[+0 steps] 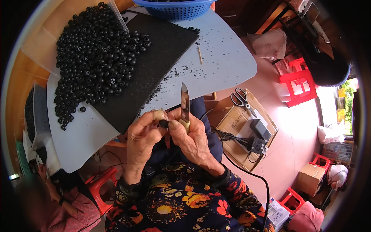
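The person's left hand pinches a small round black bead between its thumb and a forefinger wrapped in tan tape, fingers closed firmly on it, just in front of the chest and below the near edge of the pale grey table. The right hand is clenched around the handle of a short steel-bladed knife, whose narrow blade stands upright above the knuckles, its base right beside the bead; whether the edge touches the bead cannot be told. On the table, a large heap of similar black round beads lies partly on a flat black rectangular mat and partly on the bare surface, with black crumbs scattered past the mat's near edge. A blue plastic mesh basket sits at the far rim, and a thin wooden stick lies alone to the right of the mat. On the floor to the right, a pair of grey-handled scissors and black power adapters rest on a flattened brown cardboard box. Red plastic stools stand farther off.
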A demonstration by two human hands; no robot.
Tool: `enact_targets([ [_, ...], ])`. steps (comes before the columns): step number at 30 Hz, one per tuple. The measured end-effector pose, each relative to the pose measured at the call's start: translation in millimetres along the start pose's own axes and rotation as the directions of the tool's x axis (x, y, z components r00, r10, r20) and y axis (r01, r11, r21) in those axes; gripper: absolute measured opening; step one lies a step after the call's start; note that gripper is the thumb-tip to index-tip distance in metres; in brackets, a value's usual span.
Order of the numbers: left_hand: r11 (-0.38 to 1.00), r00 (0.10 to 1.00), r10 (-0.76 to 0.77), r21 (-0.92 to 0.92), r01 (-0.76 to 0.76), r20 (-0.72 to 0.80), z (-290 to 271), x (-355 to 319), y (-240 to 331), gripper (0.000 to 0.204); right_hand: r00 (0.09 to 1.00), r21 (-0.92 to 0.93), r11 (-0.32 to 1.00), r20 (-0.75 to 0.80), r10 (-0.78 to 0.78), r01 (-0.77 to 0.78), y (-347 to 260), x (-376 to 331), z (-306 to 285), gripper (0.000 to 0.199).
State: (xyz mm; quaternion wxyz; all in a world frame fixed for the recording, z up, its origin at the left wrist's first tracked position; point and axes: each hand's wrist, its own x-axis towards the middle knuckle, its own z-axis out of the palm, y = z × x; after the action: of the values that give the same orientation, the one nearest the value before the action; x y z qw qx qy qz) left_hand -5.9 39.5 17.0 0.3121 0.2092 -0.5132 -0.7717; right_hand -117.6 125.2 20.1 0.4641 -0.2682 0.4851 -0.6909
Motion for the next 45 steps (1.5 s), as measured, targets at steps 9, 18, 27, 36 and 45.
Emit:
enact_targets([
  [9, 0.998, 0.998, -0.064, -0.011, 0.064, 0.017, -3, 4, -2, 0.023, 0.994, 0.168, 0.980, -0.007, 0.109, -0.107, 4, 2, -6, 0.021],
  [18, 0.903, 0.977, 0.214, 0.384, -0.193, -0.012, -5, 7, 1, 0.024, 0.994, -0.165, 0.982, 0.033, 0.104, -0.097, -13, 18, 1, 0.021],
  [27, 0.987, 0.961, 0.156, 0.068, -0.144, -0.227, -17, 23, 10, 0.026, 0.960, -0.183, 0.967, -0.186, -0.209, 0.175, -62, 129, 24, 0.026],
  [36, 0.993, 0.965, 0.120, 0.014, -0.120, -0.232, -35, 26, -3, 0.024, 0.928, -0.222, 0.934, -0.186, -0.322, 0.279, -75, 203, 19, 0.029],
  [45, 0.997, 0.952, -0.011, -0.077, -0.013, -0.306, -31, 30, 11, 0.031, 0.985, 0.095, 0.991, -0.137, 0.104, -0.091, -14, 118, 6, 0.021],
])
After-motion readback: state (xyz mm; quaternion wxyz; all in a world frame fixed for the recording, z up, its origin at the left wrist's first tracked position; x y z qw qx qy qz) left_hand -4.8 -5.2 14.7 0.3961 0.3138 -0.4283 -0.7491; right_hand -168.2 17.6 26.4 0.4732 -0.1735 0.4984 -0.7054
